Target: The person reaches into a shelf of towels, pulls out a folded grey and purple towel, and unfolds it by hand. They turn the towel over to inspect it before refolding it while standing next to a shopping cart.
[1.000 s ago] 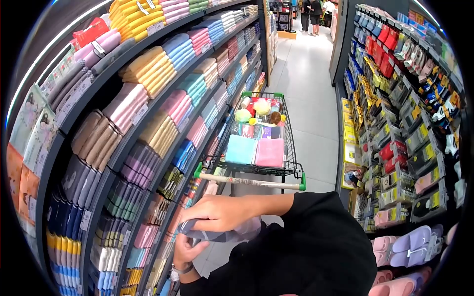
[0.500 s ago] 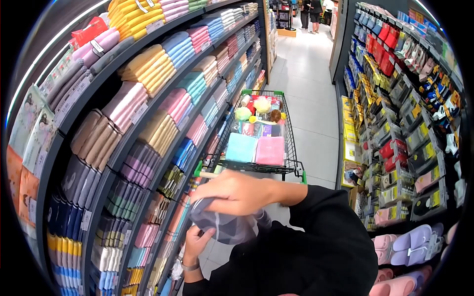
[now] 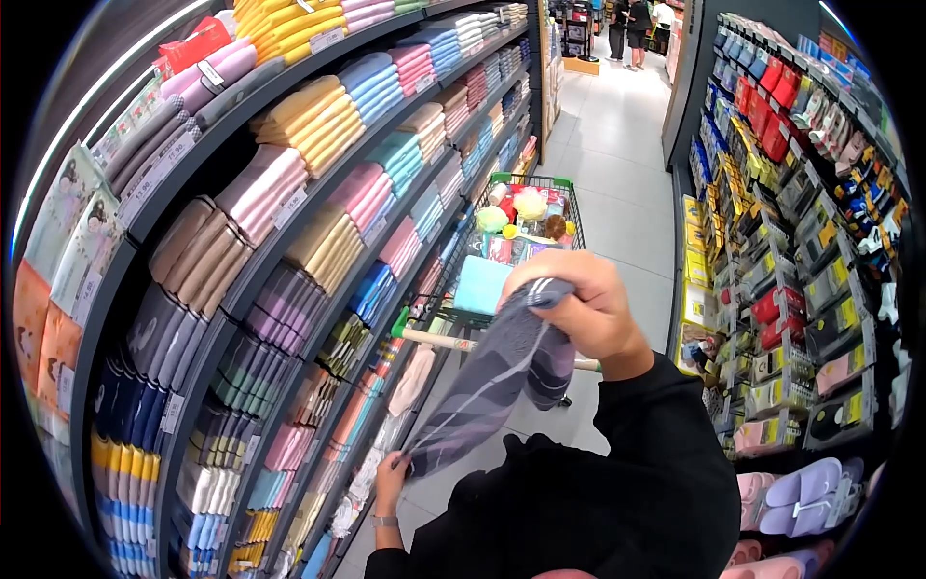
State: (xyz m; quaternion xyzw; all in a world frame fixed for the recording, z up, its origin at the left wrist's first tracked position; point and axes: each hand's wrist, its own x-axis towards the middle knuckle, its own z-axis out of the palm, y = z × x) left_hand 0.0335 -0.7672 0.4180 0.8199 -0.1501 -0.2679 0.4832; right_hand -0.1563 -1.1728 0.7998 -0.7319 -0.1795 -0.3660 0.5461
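A dark grey towel (image 3: pixel 473 396) with paler stripes is stretched on a slant between my two hands. My right hand (image 3: pixel 584 299) is closed around its upper end, in front of the shopping cart (image 3: pixel 564 193). Lower down on the left, my left hand (image 3: pixel 392 475) pinches the other end, close to the shelf edge. Part of the towel hangs in a fold below my right hand. Behind my right hand, the cart's handle (image 3: pixel 444 340) is partly covered. A light blue folded towel (image 3: pixel 482 284) lies in the cart, with other packed goods beyond it.
Shelves of folded towels (image 3: pixel 280 309) run along the left, near my left hand. On the right hang packaged goods (image 3: pixel 772 241), with purple slippers (image 3: pixel 805 487) below. The tiled aisle floor (image 3: pixel 617 154) leads to people (image 3: pixel 637 29) standing far ahead.
My right hand has moved up and to the right, and my left hand slightly down. The towel, bunched up before, is now drawn out between them.
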